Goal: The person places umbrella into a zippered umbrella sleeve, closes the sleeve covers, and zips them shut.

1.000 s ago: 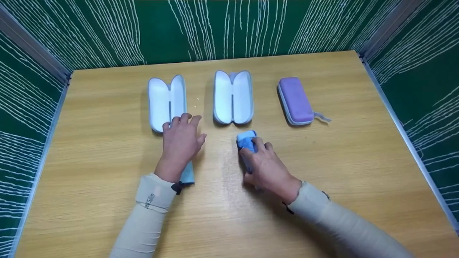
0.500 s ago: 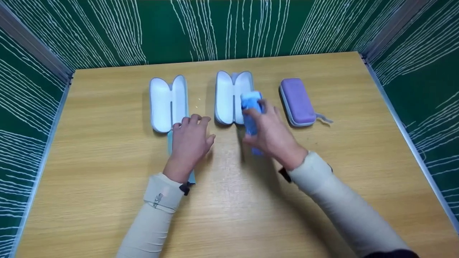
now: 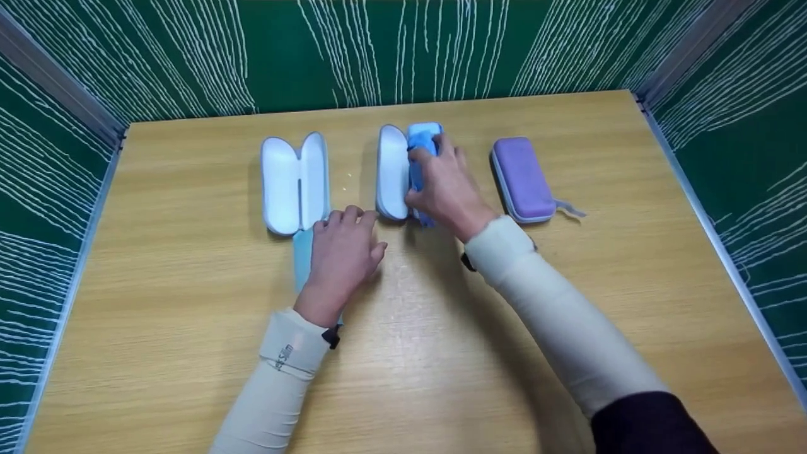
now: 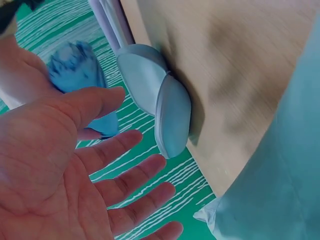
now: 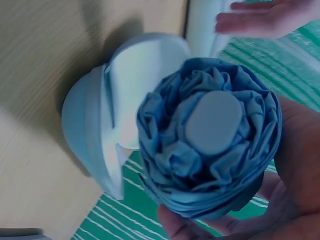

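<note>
My right hand (image 3: 451, 186) (image 5: 300, 160) grips a blue folded bundle (image 3: 417, 167) (image 5: 162, 165), umbrella-like, over the right half of the open middle case (image 3: 392, 173). Pleated fabric surrounds a pale oval end (image 5: 214, 122) in the right wrist view. Whether the bundle touches the case is hidden. My left hand (image 3: 343, 255) (image 4: 45, 170), palm down in the head view, holds nothing, its fingers apart. It is over a teal strip (image 3: 302, 258) that lies below the open left case (image 3: 282, 186); the hand hides part of that strip.
A closed purple case (image 3: 522, 176) with a grey strap (image 3: 570, 209) lies on the right of the wooden table (image 3: 189, 353). Green walls (image 3: 284, 57) with white streaks stand behind and beside the table.
My right hand has lifted the blue bundle from the table and carried it away from me to the middle case. My left hand has shifted right and slightly nearer, uncovering more teal strip.
</note>
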The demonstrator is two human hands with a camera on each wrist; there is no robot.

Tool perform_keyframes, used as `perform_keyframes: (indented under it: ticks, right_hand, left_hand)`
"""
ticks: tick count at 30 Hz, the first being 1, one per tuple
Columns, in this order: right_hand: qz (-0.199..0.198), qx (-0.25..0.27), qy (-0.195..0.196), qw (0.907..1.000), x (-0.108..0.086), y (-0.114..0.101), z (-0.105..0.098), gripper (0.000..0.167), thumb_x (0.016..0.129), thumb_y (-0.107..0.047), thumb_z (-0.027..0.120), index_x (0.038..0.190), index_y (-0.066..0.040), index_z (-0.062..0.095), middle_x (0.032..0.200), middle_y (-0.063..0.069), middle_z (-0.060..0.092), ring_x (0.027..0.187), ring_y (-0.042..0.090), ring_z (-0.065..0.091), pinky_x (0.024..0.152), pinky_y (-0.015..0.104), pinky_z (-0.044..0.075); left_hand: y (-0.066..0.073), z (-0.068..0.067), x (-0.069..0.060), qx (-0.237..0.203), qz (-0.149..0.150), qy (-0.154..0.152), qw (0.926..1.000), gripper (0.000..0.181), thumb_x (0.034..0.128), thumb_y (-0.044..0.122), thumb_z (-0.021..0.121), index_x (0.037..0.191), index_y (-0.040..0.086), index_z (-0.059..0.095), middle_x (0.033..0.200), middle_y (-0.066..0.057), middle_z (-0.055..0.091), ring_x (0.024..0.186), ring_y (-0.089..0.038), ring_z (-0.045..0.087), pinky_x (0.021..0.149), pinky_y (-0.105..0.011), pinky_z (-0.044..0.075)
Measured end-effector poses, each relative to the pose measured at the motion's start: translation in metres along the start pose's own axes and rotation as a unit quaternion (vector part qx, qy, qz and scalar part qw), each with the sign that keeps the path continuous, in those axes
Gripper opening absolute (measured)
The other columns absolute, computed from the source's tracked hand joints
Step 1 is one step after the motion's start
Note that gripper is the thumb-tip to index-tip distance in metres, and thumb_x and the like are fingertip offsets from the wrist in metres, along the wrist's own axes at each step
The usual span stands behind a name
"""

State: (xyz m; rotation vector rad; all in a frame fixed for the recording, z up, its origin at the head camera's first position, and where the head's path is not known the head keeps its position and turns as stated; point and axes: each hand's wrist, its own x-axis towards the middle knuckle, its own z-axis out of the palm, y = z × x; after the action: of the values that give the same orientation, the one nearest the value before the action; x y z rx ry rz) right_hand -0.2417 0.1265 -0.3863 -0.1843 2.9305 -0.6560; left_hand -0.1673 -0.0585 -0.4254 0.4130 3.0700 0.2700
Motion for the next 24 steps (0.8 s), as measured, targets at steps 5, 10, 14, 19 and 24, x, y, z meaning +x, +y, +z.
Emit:
perform_keyframes:
  ticks: [5,10,14,19,24]
  right_hand:
    - [0.011,-0.012,0.009,0.9998,0.022,0.000,0.007,0.070,0.091,-0.027,0.077,0.155,-0.017,0.048,0.164,0.021,0.019,0.139,0.042,0.033,0.108,0.054,0.045]
    - [0.041,-0.016,0.004,0.9990,0.040,0.003,0.018,0.072,0.093,-0.030,0.077,0.157,-0.020,0.044,0.165,0.018,0.017,0.140,0.041,0.031,0.111,0.056,0.041]
    - [0.052,-0.014,0.006,0.9985,0.049,0.008,0.027,0.073,0.093,-0.031,0.077,0.157,-0.021,0.043,0.167,0.019,0.013,0.141,0.042,0.030,0.112,0.057,0.040]
    - [0.055,-0.017,0.004,0.9984,0.053,0.013,0.035,0.075,0.095,-0.032,0.077,0.159,-0.023,0.040,0.167,0.021,0.012,0.142,0.042,0.030,0.111,0.057,0.040]
    - [0.067,-0.018,-0.010,0.9976,0.054,0.020,0.040,0.074,0.098,-0.031,0.072,0.162,-0.025,0.035,0.168,0.022,0.009,0.145,0.043,0.028,0.112,0.057,0.038]
  left_hand:
    - [0.001,0.001,0.001,-0.002,0.003,0.002,1.0000,0.052,0.0982,0.042,0.068,0.142,0.015,0.061,0.138,-0.014,0.059,0.125,-0.039,0.054,0.098,-0.059,0.044]
    - [0.001,0.003,0.001,-0.007,0.006,0.001,1.0000,0.052,0.0984,0.041,0.067,0.142,0.014,0.061,0.138,-0.014,0.060,0.124,-0.039,0.055,0.099,-0.058,0.044]
    - [0.001,0.004,0.001,-0.004,0.008,0.001,1.0000,0.052,0.0983,0.041,0.067,0.142,0.014,0.062,0.137,-0.015,0.060,0.123,-0.039,0.055,0.098,-0.057,0.044]
    - [0.000,0.003,0.001,-0.004,0.008,0.000,1.0000,0.052,0.0979,0.041,0.068,0.141,0.013,0.062,0.136,-0.015,0.060,0.123,-0.039,0.054,0.098,-0.057,0.044]
    - [-0.002,0.005,0.001,-0.003,0.009,-0.005,0.9999,0.054,0.0971,0.044,0.069,0.141,0.013,0.062,0.137,-0.015,0.060,0.123,-0.039,0.054,0.097,-0.057,0.044]
